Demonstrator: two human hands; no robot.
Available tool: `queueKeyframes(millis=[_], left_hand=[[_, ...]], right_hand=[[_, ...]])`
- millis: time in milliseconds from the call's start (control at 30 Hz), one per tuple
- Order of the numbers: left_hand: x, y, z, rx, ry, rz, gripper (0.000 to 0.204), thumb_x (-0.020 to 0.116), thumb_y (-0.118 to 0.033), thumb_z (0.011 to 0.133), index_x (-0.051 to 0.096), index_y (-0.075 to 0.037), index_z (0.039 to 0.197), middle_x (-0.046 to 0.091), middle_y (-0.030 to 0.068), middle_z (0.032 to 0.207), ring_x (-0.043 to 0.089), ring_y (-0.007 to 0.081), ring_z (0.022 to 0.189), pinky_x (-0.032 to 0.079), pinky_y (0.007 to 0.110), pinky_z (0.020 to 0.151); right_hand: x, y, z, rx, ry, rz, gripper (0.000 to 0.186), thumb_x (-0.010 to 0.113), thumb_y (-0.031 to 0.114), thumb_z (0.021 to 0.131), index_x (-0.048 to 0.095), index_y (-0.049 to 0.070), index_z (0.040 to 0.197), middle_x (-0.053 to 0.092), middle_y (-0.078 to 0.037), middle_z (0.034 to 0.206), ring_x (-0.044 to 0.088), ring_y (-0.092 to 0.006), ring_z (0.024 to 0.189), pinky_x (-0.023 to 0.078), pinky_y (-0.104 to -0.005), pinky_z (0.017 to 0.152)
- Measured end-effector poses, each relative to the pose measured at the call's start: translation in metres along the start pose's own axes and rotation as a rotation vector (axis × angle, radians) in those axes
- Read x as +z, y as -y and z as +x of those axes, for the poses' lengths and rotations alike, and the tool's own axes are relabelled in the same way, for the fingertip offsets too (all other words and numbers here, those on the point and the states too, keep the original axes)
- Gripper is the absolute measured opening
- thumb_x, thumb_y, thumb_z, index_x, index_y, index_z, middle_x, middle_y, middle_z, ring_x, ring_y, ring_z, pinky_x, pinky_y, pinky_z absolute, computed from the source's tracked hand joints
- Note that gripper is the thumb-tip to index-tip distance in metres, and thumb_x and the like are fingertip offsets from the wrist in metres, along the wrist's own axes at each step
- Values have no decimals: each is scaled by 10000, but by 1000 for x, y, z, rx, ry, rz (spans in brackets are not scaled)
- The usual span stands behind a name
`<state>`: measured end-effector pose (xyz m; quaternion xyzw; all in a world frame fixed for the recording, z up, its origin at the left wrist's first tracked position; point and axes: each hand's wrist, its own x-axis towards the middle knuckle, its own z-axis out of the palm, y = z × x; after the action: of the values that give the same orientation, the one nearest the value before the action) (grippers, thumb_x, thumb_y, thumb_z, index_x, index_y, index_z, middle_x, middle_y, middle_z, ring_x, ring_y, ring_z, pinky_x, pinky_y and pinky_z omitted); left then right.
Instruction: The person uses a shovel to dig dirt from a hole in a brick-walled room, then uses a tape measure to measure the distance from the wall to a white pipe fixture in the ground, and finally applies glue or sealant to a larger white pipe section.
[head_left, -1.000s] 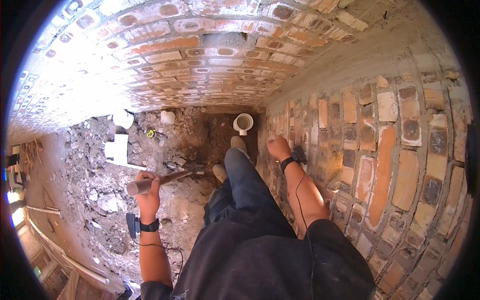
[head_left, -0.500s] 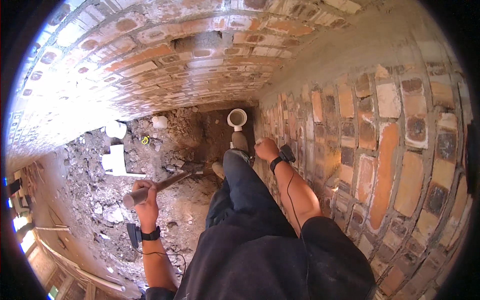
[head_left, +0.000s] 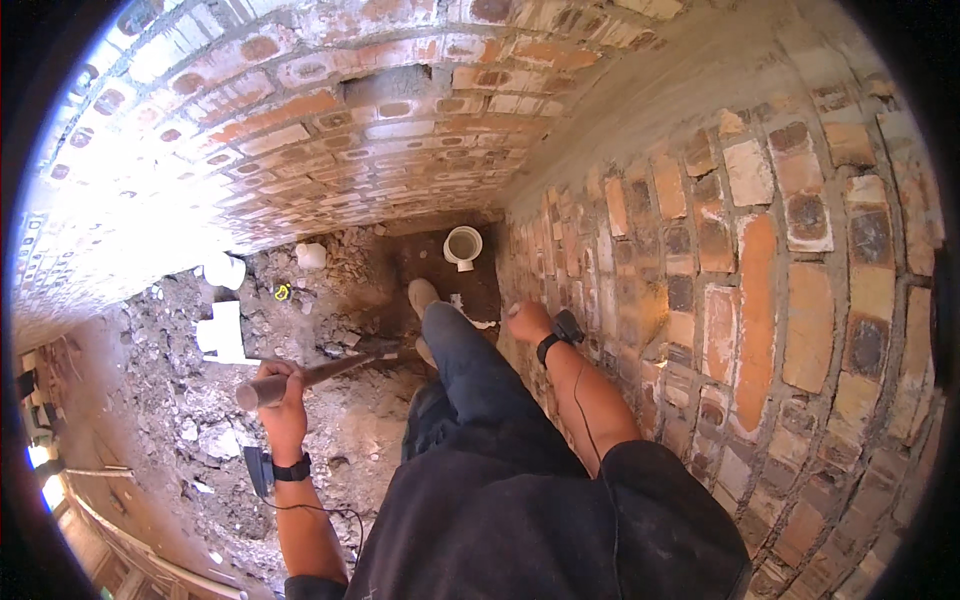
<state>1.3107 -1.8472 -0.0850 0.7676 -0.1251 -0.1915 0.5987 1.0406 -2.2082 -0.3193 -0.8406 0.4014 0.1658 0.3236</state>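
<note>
My left hand (head_left: 283, 398) is wrapped around the wooden handle (head_left: 325, 370) of a long tool. That handle slants down to the dug soil by my feet, and I cannot make out the kind of tool head at its end. My right hand (head_left: 528, 322) is closed like a fist beside the brick wall on the right; whatever it may hold is hidden. Ahead of it, in the corner, a white plastic pipe fitting (head_left: 463, 248) with a round opening sits in the dark soil. One of my boots (head_left: 423, 293) stands just left of that fitting.
Brick walls rise in front (head_left: 390, 150) and at right (head_left: 760, 320). On the rubble floor (head_left: 220, 440) lie a white T-shaped pipe piece (head_left: 222, 335), white containers (head_left: 310, 256) and a small yellow item (head_left: 283, 291). Thin cables hang along both forearms.
One boot has shifted back and left, away from the pipe fitting. My right hand has come slightly nearer along the wall, while my left keeps its grip on the handle.
</note>
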Motion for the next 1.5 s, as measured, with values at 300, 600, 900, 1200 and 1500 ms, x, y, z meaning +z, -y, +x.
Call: queueKeyframes(millis=[300, 600, 900, 1200, 1500], left_hand=[[-23, 22, -23, 6, -43, 40, 117, 636, 11, 869, 533, -42, 883, 587, 60, 887, 568, 150, 865, 469, 301, 826], [-32, 13, -54, -21, -71, -79, 148, 604, 44, 873, 501, -58, 905, 566, 57, 910, 551, 149, 883, 459, 299, 845], [-21, 3, -26, 19, -44, -60, 136, 602, 37, 862, 506, -58, 881, 566, 65, 910, 559, 166, 886, 463, 323, 858], [-35, 3, -58, -22, -78, -65, 138, 600, 51, 879, 512, -55, 883, 589, 65, 905, 569, 168, 911, 461, 314, 877], [-32, 3, -27, -52, -87, -10, 158, 598, 75, 873, 512, -56, 891, 596, 70, 897, 574, 172, 900, 466, 327, 894]], right_hand=[[-49, 63, 33, -23, 27, -134, 249, 631, 255, 837, 767, 97, 973, 727, -191, 905, 689, -398, 871, 552, -486, 788], [-40, 83, 27, -82, 59, -141, 262, 623, 260, 814, 763, 70, 929, 717, -210, 921, 686, -401, 905, 546, -479, 816], [-35, 30, 2, 10, 94, -147, 275, 616, 253, 805, 759, 57, 935, 713, -218, 899, 684, -407, 872, 542, -480, 810], [-14, 54, 27, -76, 86, -45, 271, 630, 222, 835, 662, 4, 678, 628, -192, 648, 592, -369, 575, 482, -502, 551], [8, 28, 27, -104, 112, -178, 269, 627, 196, 830, 638, 12, 634, 591, -182, 595, 578, -348, 556, 464, -494, 543]])
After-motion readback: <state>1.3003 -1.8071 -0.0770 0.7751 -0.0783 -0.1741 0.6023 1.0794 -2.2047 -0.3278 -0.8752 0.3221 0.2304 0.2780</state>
